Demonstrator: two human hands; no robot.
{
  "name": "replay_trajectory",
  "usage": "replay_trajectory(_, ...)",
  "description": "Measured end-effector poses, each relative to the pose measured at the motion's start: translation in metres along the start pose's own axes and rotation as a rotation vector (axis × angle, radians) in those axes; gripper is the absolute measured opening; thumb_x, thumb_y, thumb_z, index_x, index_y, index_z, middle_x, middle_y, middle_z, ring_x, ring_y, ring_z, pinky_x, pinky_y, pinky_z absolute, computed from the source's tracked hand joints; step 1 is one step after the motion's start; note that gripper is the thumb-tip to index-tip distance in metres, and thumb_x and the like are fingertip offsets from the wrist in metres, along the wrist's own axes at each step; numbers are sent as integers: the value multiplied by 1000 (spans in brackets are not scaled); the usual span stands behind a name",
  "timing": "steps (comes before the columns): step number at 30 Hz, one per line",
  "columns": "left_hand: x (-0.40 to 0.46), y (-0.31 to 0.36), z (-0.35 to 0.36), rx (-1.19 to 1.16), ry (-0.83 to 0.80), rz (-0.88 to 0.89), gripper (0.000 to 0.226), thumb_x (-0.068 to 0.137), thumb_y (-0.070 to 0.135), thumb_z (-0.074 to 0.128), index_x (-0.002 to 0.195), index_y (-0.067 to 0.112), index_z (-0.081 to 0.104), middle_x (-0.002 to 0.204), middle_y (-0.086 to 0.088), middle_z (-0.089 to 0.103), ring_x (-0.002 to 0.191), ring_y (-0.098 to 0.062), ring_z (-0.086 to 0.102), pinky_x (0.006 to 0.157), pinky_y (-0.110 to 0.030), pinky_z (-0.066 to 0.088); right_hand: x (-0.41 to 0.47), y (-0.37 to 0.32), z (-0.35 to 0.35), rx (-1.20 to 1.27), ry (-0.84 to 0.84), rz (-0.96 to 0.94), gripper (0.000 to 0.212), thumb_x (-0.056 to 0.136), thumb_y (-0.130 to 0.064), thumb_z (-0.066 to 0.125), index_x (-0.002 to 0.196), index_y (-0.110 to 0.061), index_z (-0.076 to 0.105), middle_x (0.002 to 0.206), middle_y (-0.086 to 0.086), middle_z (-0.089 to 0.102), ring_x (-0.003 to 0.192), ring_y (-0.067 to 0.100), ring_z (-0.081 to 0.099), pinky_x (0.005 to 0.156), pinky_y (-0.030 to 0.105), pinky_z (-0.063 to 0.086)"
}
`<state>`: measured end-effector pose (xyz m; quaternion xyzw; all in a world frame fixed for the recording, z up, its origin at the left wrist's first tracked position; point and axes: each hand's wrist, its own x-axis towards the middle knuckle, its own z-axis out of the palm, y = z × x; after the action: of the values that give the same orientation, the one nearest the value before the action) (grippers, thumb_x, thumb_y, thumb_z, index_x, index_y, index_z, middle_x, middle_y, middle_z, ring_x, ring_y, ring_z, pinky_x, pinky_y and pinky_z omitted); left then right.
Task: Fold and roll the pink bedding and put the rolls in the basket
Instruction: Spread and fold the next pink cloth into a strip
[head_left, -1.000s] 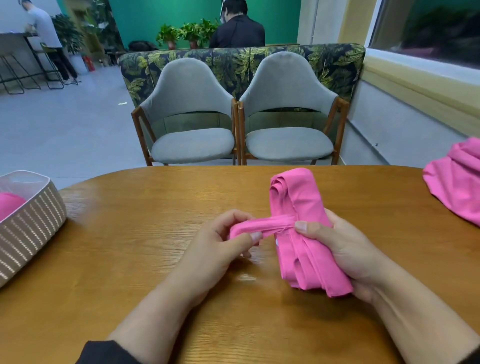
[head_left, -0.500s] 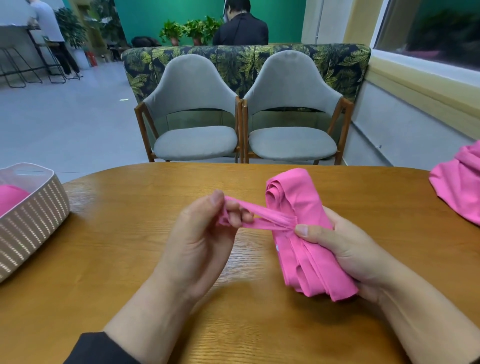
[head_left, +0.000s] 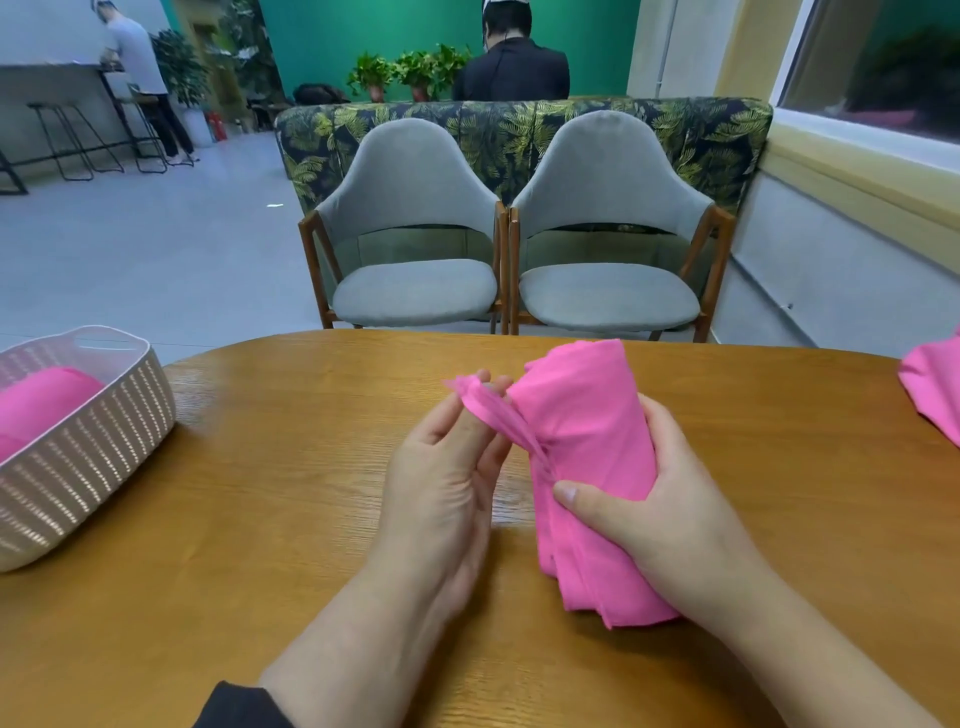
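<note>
The right hand squeezes the rolled pink cloth bundle on the round wooden table. The left hand pinches its thin pink end strip. The white woven plastic basket sits far left

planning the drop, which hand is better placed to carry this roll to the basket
Left, probably. The basket sits on that side. But the right hand grips the roll, while the left hand only holds its strip.

We see even, moderately bright indoor light from overhead. Soft shadows lie on the table beneath the left hand and right hand. Near the fingers, focus is sharp. Far beyond the fingertips, straight lines bow at the frame edges. No glare appears.
</note>
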<state>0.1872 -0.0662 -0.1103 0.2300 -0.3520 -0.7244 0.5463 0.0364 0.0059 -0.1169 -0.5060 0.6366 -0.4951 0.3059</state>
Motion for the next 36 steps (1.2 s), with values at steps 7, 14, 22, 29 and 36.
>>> replay_trajectory(7, 7, 12, -19, 399, -175, -128, 45, 79, 26, 83, 121, 16, 70, 105, -3, 71, 80, -14, 67, 59, -25, 55, -8, -36, -6, -877, -230, -155, 105, 72, -74, 66, 142, -63, -12, 133, -32, 40, 113, 7, 55, 88, 34, 49)
replay_trajectory(14, 15, 35, -38, 1036, -363, -108, 54, 71, 35, 83, 122, 39, 68, 111, 19, 71, 102, -2, 67, 89, -26, 56, -2, -32, -10, -842, -445, -171, 108, 62, -83, 68, 144, -61, 2, 131, -44, 29, 120, -13, 37, 99, 23, 39)
replay_trajectory(22, 19, 63, -32, 1614, -609, -22, 45, 75, 48, 82, 117, 38, 69, 110, 21, 61, 103, 1, 57, 93, -26, 46, 0, -15, -3, -613, -370, -212, 58, 64, -69, 80, 111, -54, 51, 116, -36, 45, 106, -16, 46, 79, 7, 37)
replay_trajectory(29, -9, 43, -15, 1817, -716, 307, 40, 82, 48, 55, 117, 33, 65, 121, 20, 51, 119, 3, 38, 117, -36, 11, -1, -3, 11, -420, -239, -110, 46, 60, -53, 80, 97, -43, 54, 101, -25, 58, 89, -3, 56, 67, 21, 43)
replay_trajectory(36, -31, 9, -5, 1207, -436, 319, 20, 96, 24, 51, 84, 17, 65, 92, 12, 57, 94, -8, 57, 85, -22, 42, 10, 12, 15, -304, 18, -32, 70, 49, -68, 66, 114, -47, 50, 106, -22, 61, 98, -3, 58, 75, 12, 40)
